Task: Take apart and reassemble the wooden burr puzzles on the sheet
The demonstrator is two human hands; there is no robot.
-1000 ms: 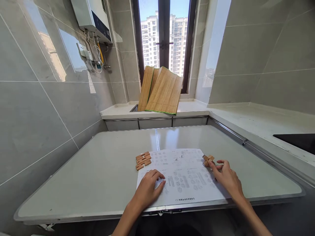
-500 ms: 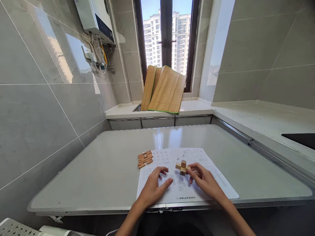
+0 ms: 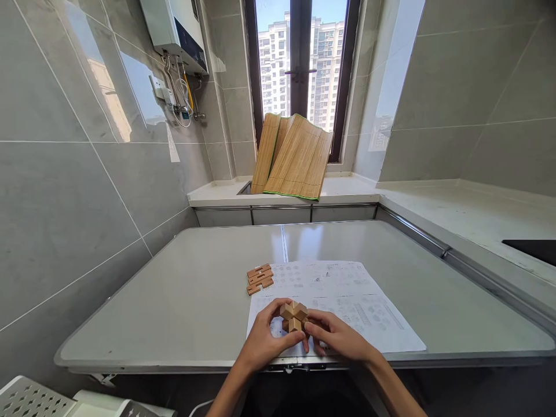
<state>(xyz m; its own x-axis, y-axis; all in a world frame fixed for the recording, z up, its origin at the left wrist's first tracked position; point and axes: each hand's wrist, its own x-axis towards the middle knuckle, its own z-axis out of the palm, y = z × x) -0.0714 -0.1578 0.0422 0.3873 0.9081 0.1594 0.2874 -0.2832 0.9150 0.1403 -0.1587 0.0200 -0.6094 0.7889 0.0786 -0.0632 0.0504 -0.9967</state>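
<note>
A small wooden burr puzzle [image 3: 295, 313] of light interlocking blocks is held above the printed sheet, close to the table's front edge. My left hand [image 3: 270, 335] grips it from the left, with the thumb at its lower front and the fingers behind. From the right, my right hand [image 3: 334, 335] pinches it between thumb and fingers. Some of the fingertips are hidden behind the blocks. Under both hands lies the white printed sheet [image 3: 373, 310], covered in small diagrams. Several flat, notched brown wooden pieces [image 3: 259, 279] lie together at the sheet's upper left corner.
The pale folding table [image 3: 165, 301] has a seam down its middle. Beyond it, a bamboo mat [image 3: 299, 159] leans against the window on a white ledge [image 3: 347, 186]. A water heater [image 3: 176, 35] hangs at upper left, and a perforated white object [image 3: 32, 399] sits at lower left.
My right hand has brought the wooden puzzle left and nearer to me. My left hand, empty before, has closed on it too. The view has shifted slightly.
</note>
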